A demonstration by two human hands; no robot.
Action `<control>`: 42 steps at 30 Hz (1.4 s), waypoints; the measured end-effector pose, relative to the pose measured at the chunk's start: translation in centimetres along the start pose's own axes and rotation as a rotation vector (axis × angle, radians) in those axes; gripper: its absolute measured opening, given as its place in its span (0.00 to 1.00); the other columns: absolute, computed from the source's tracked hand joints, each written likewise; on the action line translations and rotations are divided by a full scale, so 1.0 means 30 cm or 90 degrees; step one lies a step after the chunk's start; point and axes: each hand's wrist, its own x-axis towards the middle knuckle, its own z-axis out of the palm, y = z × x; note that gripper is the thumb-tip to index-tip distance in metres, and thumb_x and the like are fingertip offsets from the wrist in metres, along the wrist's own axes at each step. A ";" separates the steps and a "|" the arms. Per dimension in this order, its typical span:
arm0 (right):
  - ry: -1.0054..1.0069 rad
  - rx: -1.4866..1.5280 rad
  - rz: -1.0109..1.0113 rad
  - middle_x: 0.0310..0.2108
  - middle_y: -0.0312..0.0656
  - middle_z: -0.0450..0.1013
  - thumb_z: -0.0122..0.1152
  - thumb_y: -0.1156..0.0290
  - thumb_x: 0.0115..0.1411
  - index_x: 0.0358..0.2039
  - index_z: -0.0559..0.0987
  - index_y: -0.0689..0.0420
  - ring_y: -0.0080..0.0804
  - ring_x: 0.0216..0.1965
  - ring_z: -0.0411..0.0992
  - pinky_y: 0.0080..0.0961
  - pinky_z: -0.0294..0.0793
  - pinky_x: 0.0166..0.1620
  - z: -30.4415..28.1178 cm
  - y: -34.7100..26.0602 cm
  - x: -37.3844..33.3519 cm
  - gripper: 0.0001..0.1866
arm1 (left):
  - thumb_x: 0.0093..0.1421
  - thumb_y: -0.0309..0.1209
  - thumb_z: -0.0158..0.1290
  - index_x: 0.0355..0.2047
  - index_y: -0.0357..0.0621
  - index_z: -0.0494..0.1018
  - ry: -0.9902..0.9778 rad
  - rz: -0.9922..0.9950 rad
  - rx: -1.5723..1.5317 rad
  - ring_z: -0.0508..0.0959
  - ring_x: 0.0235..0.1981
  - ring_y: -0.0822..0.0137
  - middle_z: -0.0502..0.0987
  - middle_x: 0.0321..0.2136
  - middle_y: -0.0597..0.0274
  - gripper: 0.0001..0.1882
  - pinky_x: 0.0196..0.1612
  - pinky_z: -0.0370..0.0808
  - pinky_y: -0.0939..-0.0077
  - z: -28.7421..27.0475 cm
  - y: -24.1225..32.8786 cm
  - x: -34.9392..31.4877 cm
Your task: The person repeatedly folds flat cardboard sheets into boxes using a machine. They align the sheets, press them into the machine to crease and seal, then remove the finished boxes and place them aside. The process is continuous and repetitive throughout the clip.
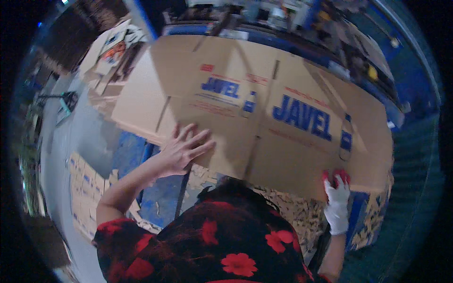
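Note:
A wide flat sheet of brown cardboard (226, 137), a carton blank with blue and red print and slots cut in it, lies before me on a machine. My left hand (184, 148) is bare, its fingers spread flat on the sheet near its left front edge. At the right front edge is my right hand (337, 198), in a white glove with red fingertips. Its fingers are apart and rest on the cardboard, and its thumb is hard to make out.
Along the sheet's far side runs a dark machine bed with blue parts (302, 45). Cardboard scraps (302, 214) cover the area below the front edge. More cardboard (106, 61) is heaped at the far left, and printed blanks (85, 188) lie on the floor at left.

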 end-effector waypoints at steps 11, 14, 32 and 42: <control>0.141 0.628 0.547 0.45 0.46 0.75 0.53 0.64 0.61 0.55 0.70 0.60 0.38 0.48 0.72 0.34 0.71 0.52 0.064 0.276 0.282 0.23 | 0.53 0.57 0.53 0.54 0.46 0.67 0.233 -0.532 -0.221 0.66 0.55 0.46 0.67 0.53 0.45 0.35 0.55 0.65 0.51 0.050 -0.310 0.375; 0.167 -0.012 0.469 0.42 0.52 0.73 0.57 0.59 0.55 0.39 0.74 0.58 0.51 0.45 0.71 0.41 0.69 0.50 0.174 0.226 0.378 0.17 | 0.51 0.57 0.56 0.55 0.43 0.66 0.238 -0.571 -0.223 0.69 0.52 0.46 0.67 0.51 0.44 0.38 0.54 0.66 0.54 0.111 -0.363 0.398; 0.100 -0.025 0.502 0.47 0.52 0.70 0.54 0.59 0.56 0.48 0.70 0.66 0.50 0.48 0.69 0.42 0.66 0.53 0.149 0.192 0.415 0.26 | 0.52 0.61 0.54 0.60 0.40 0.62 0.196 -0.541 -0.083 0.65 0.55 0.48 0.63 0.52 0.44 0.45 0.55 0.64 0.52 0.156 -0.420 0.375; 0.075 -0.012 0.446 0.59 0.53 0.62 0.54 0.53 0.58 0.57 0.66 0.65 0.52 0.61 0.58 0.42 0.56 0.62 0.186 0.220 0.499 0.33 | 0.50 0.62 0.56 0.56 0.45 0.66 0.244 -0.533 -0.105 0.66 0.52 0.48 0.65 0.48 0.45 0.42 0.52 0.64 0.51 0.102 -0.346 0.374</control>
